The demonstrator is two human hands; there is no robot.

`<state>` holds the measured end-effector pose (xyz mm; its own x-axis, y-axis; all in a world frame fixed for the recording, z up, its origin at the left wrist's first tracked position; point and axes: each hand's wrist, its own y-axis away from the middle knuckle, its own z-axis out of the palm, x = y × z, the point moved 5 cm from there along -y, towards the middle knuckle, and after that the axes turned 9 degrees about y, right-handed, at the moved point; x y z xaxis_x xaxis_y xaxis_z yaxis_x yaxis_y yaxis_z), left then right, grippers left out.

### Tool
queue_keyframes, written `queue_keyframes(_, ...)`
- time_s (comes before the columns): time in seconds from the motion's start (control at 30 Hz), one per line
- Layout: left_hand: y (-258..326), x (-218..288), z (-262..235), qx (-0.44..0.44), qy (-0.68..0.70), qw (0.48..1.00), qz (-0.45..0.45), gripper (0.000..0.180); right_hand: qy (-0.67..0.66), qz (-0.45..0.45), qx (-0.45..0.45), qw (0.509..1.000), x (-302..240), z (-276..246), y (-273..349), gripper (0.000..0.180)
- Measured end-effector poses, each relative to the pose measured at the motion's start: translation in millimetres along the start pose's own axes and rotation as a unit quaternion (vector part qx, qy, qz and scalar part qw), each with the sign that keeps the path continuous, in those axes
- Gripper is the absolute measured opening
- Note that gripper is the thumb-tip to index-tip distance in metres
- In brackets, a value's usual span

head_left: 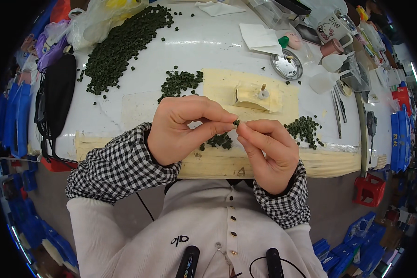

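Note:
A small dark green ring-shaped piece (236, 123) is pinched between the fingertips of both hands, above the table's near edge. My left hand (180, 127) holds it from the left with thumb and forefinger. From the other side my right hand (269, 150) grips it the same way. Just beyond the hands stands a small tape-covered block (255, 98) with an upright peg, on a yellow taped patch (215, 83). Loose green pieces lie around: a small heap (180, 84) past my left hand, another (305, 129) right of my right hand, and some (221, 141) partly hidden beneath the hands.
A large pile of green pieces (120, 46) spreads over the far left. Beside it lie a black cloth item (58, 97) and plastic bags (95, 23). Tweezers (336, 113), a round metal dish (286, 65), white paper (259, 38) and a mug (333, 28) occupy the right side.

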<state>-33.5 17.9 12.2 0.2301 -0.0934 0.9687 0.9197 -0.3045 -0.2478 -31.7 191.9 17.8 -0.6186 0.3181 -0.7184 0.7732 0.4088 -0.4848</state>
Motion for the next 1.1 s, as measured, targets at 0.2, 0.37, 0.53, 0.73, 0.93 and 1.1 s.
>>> queue_keyframes(0.2,-0.2,-1.0,0.3,0.015,0.018,1.0,-0.021,0.016,0.013,0.005,0.005,1.0,0.4,0.0,-0.4,0.028)
queue_keyframes(0.37,-0.4,-4.2,1.1,0.046,0.071,0.995,-0.048,0.016,0.014,-0.003,0.038,0.999,3.7,-2.8,-1.9,0.028)
queue_keyframes(0.53,1.4,-4.7,-0.4,0.048,0.07,0.995,-0.043,0.017,0.037,0.029,0.079,0.996,8.6,-18.3,-6.1,0.028)
queue_keyframes(0.73,-0.4,-3.4,-0.2,0.039,0.066,0.997,-0.03,0.017,0.207,-0.007,0.095,0.974,11.6,-36.1,-37.2,0.022)
queue_keyframes(0.93,0.1,-0.1,-1.6,0.05,0.062,0.997,-0.024,0.017,0.226,-0.028,0.115,0.967,8.1,-37.4,-41.9,0.017)
queue_keyframes(1.1,0.4,-1.2,-1.7,0.057,0.065,0.996,-0.03,0.016,0.286,-0.015,0.07,0.956,15.6,-34.4,-51.2,0.017)
